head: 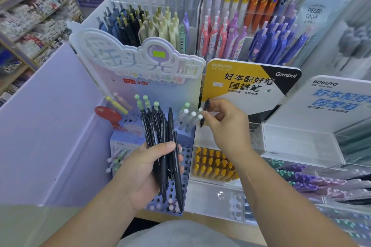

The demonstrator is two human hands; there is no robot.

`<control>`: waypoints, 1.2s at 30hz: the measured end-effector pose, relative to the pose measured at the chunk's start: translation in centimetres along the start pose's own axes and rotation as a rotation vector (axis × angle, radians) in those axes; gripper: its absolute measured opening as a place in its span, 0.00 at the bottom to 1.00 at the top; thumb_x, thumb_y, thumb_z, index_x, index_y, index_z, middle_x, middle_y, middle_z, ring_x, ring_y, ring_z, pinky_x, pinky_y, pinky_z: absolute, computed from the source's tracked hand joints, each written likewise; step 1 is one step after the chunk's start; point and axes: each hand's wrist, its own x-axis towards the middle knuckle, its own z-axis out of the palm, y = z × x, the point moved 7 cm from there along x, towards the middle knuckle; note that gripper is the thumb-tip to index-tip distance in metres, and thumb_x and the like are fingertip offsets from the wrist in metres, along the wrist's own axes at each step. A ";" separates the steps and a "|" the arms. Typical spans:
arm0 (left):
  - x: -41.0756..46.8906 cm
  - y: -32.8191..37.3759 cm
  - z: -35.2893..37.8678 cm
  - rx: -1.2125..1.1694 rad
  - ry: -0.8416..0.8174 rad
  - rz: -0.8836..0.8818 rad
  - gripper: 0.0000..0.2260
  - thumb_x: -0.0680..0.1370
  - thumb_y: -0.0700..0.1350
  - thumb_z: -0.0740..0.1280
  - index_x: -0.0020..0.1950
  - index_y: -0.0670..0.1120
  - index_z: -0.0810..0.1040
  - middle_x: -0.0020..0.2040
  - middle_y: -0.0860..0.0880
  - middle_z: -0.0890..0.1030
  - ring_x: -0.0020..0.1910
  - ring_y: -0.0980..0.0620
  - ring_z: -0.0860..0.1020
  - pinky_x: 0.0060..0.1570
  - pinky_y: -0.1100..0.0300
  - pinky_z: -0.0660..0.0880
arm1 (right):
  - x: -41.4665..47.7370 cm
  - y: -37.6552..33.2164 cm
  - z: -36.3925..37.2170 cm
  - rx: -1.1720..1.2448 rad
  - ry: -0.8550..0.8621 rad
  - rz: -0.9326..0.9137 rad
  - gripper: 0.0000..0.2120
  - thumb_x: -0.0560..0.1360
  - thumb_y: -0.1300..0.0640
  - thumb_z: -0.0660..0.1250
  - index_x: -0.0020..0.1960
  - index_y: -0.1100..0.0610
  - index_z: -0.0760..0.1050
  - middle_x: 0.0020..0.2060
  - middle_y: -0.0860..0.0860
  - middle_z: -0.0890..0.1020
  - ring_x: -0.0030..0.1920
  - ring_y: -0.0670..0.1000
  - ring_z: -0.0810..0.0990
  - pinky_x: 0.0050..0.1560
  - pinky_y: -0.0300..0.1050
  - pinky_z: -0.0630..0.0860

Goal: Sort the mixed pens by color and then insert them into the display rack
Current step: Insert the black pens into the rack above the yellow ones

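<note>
My left hand (144, 170) grips a bundle of several black pens (160, 142), held upright in front of a pastel display rack (186, 158) with rows of round holes. My right hand (226, 126) pinches a single black pen (204, 112) by its middle, level with the rack's right edge and in front of a yellow Kokuyo sign (241, 80). Green-topped pens (145, 102) and white-topped pens (190, 118) stand in the rack's upper rows. More pastel pens (116, 159) lean at its lower left.
Yellow-orange pens (212, 164) fill a clear tray right of the rack. Purple and teal pens (301, 176) lie in trays at the right. A white Kokuyo stand (321, 118) sits behind them. Tall racks of dark, cream, pink and blue pens (220, 34) rise behind. Shelves (30, 26) run along the left.
</note>
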 end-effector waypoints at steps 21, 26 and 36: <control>-0.5 -1.0 1.8 0.076 -0.044 0.019 0.12 0.66 0.36 0.75 0.48 0.37 0.81 0.36 0.42 0.80 0.33 0.48 0.80 0.32 0.55 0.79 | -5.8 -2.5 -0.9 0.467 -0.395 0.361 0.07 0.74 0.52 0.74 0.46 0.55 0.82 0.38 0.56 0.84 0.32 0.49 0.79 0.33 0.42 0.74; -0.6 -1.6 2.2 0.120 -0.053 0.056 0.17 0.66 0.38 0.73 0.55 0.40 0.82 0.40 0.43 0.83 0.37 0.48 0.82 0.35 0.55 0.79 | -7.5 -2.9 -0.4 0.512 -0.530 0.398 0.11 0.73 0.51 0.74 0.44 0.60 0.83 0.31 0.60 0.79 0.31 0.55 0.73 0.30 0.44 0.69; -1.2 -2.3 2.2 0.164 -0.055 0.069 0.15 0.66 0.37 0.73 0.52 0.45 0.86 0.52 0.39 0.85 0.52 0.40 0.83 0.56 0.46 0.77 | -7.3 -2.4 -1.9 0.583 -0.379 0.449 0.06 0.77 0.57 0.71 0.43 0.59 0.79 0.29 0.51 0.79 0.28 0.48 0.76 0.32 0.41 0.71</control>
